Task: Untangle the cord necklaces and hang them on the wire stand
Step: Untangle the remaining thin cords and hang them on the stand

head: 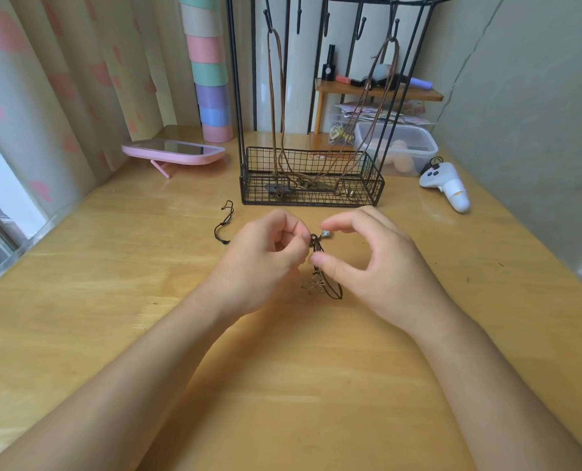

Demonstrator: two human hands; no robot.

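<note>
Desk (pixel 112 334): wood, under our hands.
L hand (pixel 266 263): we pinch tangled cords (pixel 317 248).
R hand (pixel 368 263): thumb + forefinger hold them too.
Wire stand (pixel 311 185): just beyond our grip, 2 necklaces (pixel 276 96) hung.

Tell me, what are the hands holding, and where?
The tangled cord necklaces. The left hand pinches the knotted top; the right hand holds them with its fingers by the small pendant and just below the knot.

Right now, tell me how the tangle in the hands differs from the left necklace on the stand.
The tangle is bunched short; the left necklace hangs in one long loop. The left hand and right hand hold the tangle; the necklace hangs from a hook on the stand. Both are cord.
</note>
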